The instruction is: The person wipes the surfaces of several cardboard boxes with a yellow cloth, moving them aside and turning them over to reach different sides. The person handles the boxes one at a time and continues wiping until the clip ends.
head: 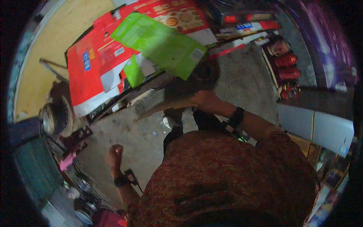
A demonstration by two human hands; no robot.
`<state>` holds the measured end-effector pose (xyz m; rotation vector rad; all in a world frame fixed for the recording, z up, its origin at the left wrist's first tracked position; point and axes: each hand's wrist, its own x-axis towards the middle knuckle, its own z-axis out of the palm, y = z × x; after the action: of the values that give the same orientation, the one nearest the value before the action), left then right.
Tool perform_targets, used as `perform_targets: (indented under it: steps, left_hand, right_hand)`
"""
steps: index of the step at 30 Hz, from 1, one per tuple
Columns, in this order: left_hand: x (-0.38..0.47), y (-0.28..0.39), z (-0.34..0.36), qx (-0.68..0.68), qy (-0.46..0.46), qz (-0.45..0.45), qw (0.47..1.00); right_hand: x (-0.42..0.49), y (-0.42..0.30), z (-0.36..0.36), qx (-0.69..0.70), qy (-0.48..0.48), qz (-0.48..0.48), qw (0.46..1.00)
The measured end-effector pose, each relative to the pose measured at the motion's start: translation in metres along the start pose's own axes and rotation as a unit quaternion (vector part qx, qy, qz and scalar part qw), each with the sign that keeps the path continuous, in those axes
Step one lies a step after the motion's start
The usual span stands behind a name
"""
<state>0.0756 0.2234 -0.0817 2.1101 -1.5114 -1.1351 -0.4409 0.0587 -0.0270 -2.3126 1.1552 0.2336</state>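
Observation:
My right hand [204, 98], with a dark band at the wrist, grips a thin brown sheet [167, 107], apparently cardboard, that tapers to a point on the left. Dim light and blur hide how the fingers lie on it. Low on the left, my left hand [115, 154] hangs apart from everything with its fingers curled, and no object shows in it. Beyond my right hand, a bright green printed cardboard sheet [170, 48] lies across a flattened red carton [90, 76] with printed pictures and writing.
Below lies a grey concrete floor [238, 76]. Several red containers [286, 60] stand in a row at the right, beyond a pale-fronted cabinet [326, 124]. A round metal-rimmed object [48, 119] stands at the left. Pots [83, 210] and a pink item [68, 161] are at lower left.

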Motion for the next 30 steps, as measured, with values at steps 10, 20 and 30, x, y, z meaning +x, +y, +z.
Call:
perform_targets:
  steps: [10,20,30]
  left_hand:
    - [-0.045,0.009,0.112,0.058,-0.179,-0.092,0.978]
    - [-0.009,0.18,0.133,0.179,-0.106,0.051,0.977]
    - [-0.049,0.136,0.164,-0.169,-0.061,-0.294,0.939]
  right_hand:
    - [-0.111,0.153,0.105,-0.009,0.223,0.055,0.973]
    - [-0.161,0.302,0.215,-0.024,0.254,0.023,0.967]
    - [-0.164,0.328,0.205,0.13,0.007,0.228,0.965]
